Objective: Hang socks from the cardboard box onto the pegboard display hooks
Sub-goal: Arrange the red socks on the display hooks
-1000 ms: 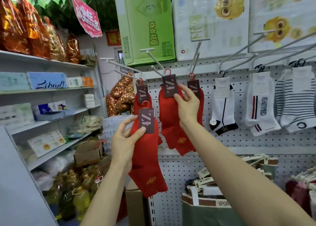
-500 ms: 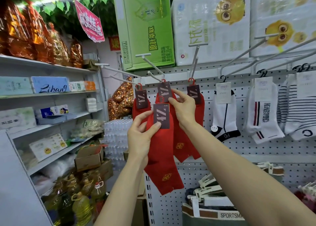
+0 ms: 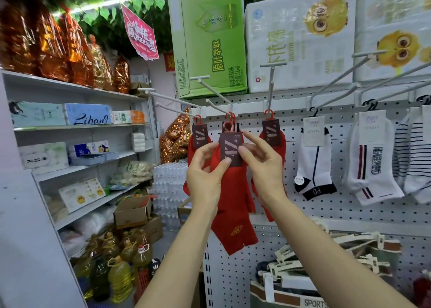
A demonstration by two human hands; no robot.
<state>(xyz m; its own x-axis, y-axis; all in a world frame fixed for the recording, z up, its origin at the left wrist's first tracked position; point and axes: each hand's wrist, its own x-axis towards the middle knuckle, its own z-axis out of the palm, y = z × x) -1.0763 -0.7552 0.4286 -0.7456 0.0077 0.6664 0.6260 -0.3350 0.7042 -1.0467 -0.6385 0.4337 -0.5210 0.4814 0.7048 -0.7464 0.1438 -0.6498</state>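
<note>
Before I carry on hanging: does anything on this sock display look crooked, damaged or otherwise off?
Nothing damaged. The only unsettled item is the red sock pair pinched in the left hand: its pink hanger hook sits below the peg hook, not yet on it. The right hand is open beside its card.

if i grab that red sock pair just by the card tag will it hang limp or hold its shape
Probably limp: the red socks droop straight down below the dark card tag, with a soft bend near the toe. The tag itself looks stiff and flat. They seem light, since the left hand holds them by a thumb-and-finger pinch.
</note>
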